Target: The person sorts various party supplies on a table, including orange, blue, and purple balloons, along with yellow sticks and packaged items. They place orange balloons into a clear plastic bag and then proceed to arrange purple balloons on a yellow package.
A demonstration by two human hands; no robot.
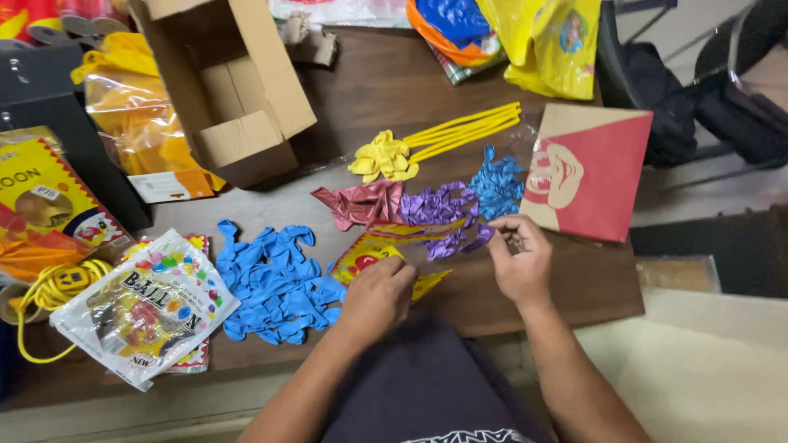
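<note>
Both hands work over the table: the left hand presses closed on a yellow packet, while the right hand pinches a purple balloon beside the purple pile. Sorting by colour seems underway; blue balloons lie left.

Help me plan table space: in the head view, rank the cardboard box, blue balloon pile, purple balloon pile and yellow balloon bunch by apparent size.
1. cardboard box
2. blue balloon pile
3. purple balloon pile and yellow balloon bunch: they look alike, so no ranking between them.
</note>
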